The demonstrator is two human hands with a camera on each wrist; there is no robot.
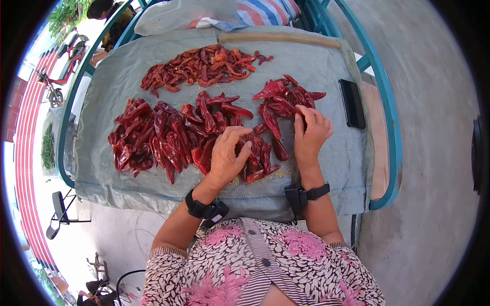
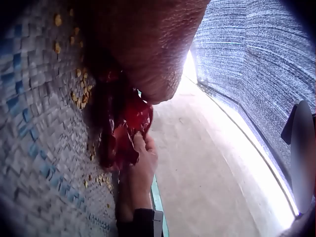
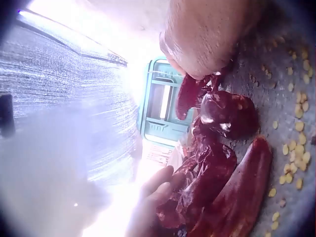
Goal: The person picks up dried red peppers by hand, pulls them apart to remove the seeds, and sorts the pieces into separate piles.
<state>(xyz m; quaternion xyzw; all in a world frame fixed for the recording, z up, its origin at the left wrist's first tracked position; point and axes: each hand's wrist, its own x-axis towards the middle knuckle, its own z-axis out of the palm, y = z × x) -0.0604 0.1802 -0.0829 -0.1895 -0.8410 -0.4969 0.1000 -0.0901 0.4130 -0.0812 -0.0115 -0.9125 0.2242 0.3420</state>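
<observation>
Bare sheet near the phone gives passage; peppers (heaped together) block the left

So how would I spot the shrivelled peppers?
Find the greyish sheet between the teal rails. Near its far edge, short of the wooden stick, lie the shrivelled peppers. They look smaller and more orange than the glossy red peppers nearby.

One High View, Two Close

The head camera is looking forward and down over left hand, right hand and red peppers. Both wrist cameras are peering closely along the grey sheet, which is filling the left of the left wrist's frame and the right side of the right wrist's; both are sharing red peppers.
</observation>
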